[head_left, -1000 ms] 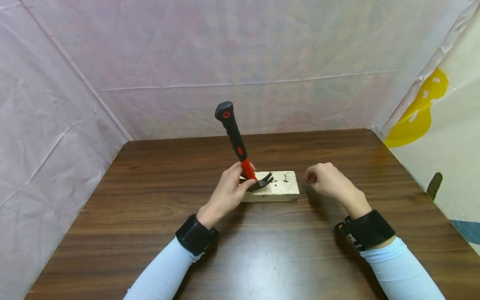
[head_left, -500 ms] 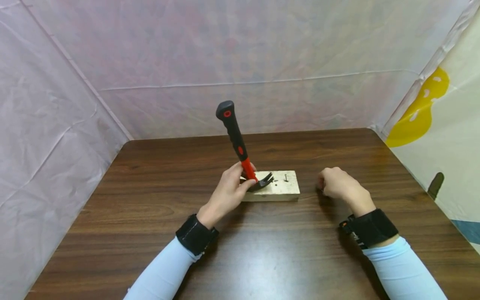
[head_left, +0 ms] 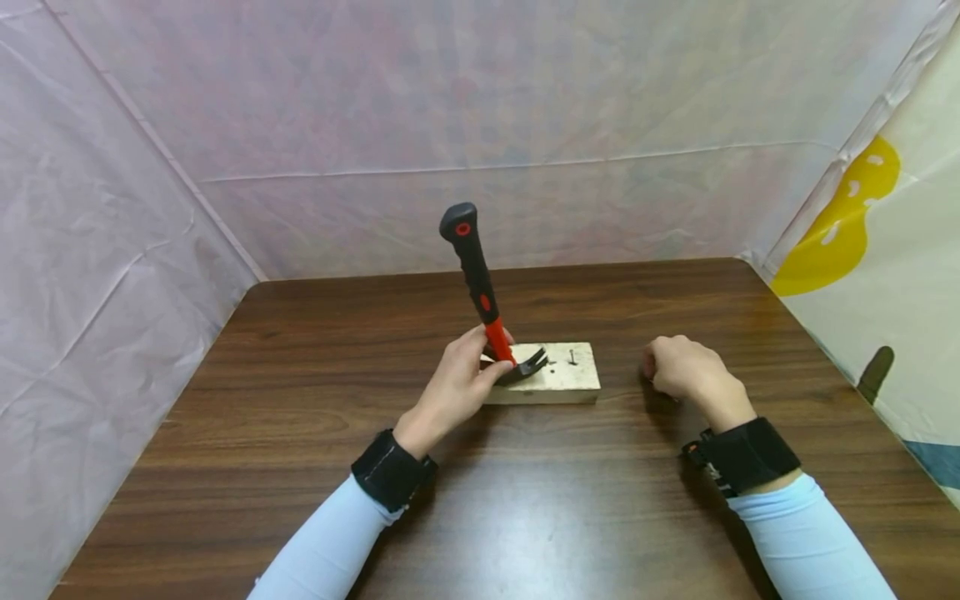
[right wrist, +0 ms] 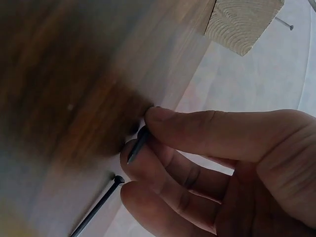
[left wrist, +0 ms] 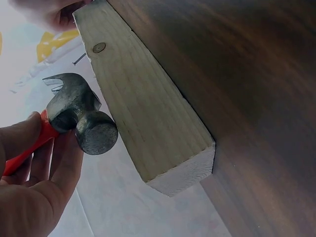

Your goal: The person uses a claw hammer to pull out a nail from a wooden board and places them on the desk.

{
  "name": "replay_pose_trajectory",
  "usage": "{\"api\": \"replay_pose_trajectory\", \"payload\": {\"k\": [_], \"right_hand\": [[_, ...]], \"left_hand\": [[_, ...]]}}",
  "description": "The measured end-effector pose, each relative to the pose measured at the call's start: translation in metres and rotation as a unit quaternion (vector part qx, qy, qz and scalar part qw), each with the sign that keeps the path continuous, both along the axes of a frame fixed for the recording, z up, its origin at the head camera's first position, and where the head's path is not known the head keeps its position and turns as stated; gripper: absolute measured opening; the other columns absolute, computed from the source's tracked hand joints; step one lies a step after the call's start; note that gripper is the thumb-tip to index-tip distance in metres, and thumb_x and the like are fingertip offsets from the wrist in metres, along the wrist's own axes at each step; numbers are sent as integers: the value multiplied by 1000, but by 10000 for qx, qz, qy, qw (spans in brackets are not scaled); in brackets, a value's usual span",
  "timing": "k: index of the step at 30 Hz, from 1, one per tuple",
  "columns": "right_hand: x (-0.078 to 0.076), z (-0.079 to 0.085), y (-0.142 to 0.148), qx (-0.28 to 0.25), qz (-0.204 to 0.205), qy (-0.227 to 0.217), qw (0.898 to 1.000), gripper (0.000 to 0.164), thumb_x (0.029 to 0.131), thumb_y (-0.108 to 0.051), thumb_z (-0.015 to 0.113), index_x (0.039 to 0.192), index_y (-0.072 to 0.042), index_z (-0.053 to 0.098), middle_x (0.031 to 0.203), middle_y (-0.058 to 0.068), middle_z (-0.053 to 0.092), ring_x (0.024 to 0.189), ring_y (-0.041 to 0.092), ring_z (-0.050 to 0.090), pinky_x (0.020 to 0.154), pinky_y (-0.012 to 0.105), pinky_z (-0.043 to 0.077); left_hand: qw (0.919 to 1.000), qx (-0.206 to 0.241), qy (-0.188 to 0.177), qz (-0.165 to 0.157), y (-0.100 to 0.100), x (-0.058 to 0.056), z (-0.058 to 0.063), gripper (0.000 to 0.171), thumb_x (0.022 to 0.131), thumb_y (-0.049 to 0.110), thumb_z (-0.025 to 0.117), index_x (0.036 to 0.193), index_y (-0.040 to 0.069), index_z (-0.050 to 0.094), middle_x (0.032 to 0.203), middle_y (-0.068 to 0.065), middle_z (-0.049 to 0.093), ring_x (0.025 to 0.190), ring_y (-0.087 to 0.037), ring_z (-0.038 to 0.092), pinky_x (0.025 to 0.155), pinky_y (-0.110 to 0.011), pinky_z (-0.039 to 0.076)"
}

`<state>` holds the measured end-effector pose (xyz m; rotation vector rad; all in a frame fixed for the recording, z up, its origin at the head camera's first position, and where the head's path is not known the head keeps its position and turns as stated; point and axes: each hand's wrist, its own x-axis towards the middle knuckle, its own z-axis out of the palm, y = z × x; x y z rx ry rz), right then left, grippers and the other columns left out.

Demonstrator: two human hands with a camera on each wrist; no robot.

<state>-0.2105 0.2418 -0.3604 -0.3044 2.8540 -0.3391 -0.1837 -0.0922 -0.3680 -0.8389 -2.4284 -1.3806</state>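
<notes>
A claw hammer point(head_left: 474, 267) with a black and red handle stands nearly upright over a pale wooden block point(head_left: 573, 379). My left hand point(head_left: 453, 375) grips its red neck just above the head; in the left wrist view the steel hammer head point(left wrist: 74, 103) lies against the block's edge. One nail point(head_left: 572, 357) sticks up from the block's top, near dark marks. Right of the block, my right hand point(head_left: 686, 367) is low at the tabletop. In the right wrist view its thumb and finger pinch a dark nail point(right wrist: 138, 145), and another nail point(right wrist: 98, 205) lies by the fingertips.
The brown wooden table point(head_left: 337, 350) reaches back to a pale sheet wall point(head_left: 480, 125). A second sheet with a yellow shape point(head_left: 825, 242) hangs along the right side. Each wrist wears a black band point(head_left: 393, 469).
My right hand has shifted right, away from the block, and slightly down. The hammer's handle end has tipped a little to the right, while my left hand stays in place.
</notes>
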Motion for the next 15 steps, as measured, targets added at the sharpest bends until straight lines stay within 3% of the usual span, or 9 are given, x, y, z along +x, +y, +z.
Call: {"api": "replay_pose_trajectory", "payload": {"k": [9, 15], "right_hand": [[-1, 1, 2, -162, -127, -197, 9996, 15, 80, 4, 64, 90, -8, 64, 79, 9, 61, 69, 27, 57, 58, 39, 45], [-1, 2, 4, -200, -86, -296, 9993, 15, 81, 4, 65, 93, -6, 63, 80, 9, 61, 70, 27, 58, 60, 40, 46]], "left_hand": [[9997, -45, 245, -18, 0, -2, -1, 25, 90, -2, 76, 112, 1, 64, 102, -10, 68, 94, -25, 70, 75, -37, 59], [9998, -84, 176, 23, 0, -3, -1, 27, 89, -2, 78, 112, -1, 63, 99, -8, 69, 92, -23, 70, 74, -37, 59]]}}
